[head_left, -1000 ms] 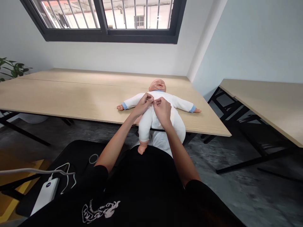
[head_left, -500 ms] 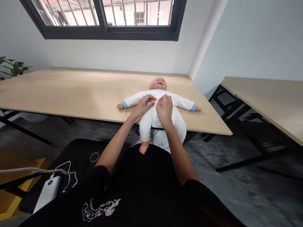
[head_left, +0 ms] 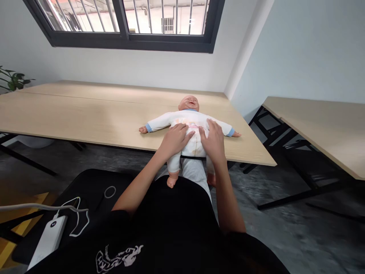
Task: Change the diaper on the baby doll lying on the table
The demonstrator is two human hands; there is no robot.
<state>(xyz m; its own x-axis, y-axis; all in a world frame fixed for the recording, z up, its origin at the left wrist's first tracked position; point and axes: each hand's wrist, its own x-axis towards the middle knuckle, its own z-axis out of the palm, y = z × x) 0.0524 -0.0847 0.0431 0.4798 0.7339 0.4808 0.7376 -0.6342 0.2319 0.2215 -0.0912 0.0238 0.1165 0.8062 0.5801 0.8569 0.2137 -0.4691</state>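
Observation:
A baby doll (head_left: 189, 129) in a white suit with blue cuffs lies on its back on the pale wooden table (head_left: 71, 114), its legs hanging past the front edge. My left hand (head_left: 174, 140) rests flat on the doll's belly, fingers spread, holding nothing. My right hand (head_left: 213, 142) lies on the other side of the belly, also flat, with a narrow gap between the hands. A faint pink print shows on the suit front (head_left: 189, 123). One doll foot (head_left: 172, 182) hangs below the edge, and the other foot (head_left: 211, 179) shows behind my right forearm.
A second table (head_left: 313, 129) stands to the right. On the black surface at lower left lie a white power bank (head_left: 48, 238) with a white cable and a thin bracelet (head_left: 110, 192). A leafy plant (head_left: 13, 80) sits at far left beneath a barred window.
Both hands have slid down from the suit's chest to the belly and spread apart. The fingers no longer pinch at the centre. The suit's printed front now shows.

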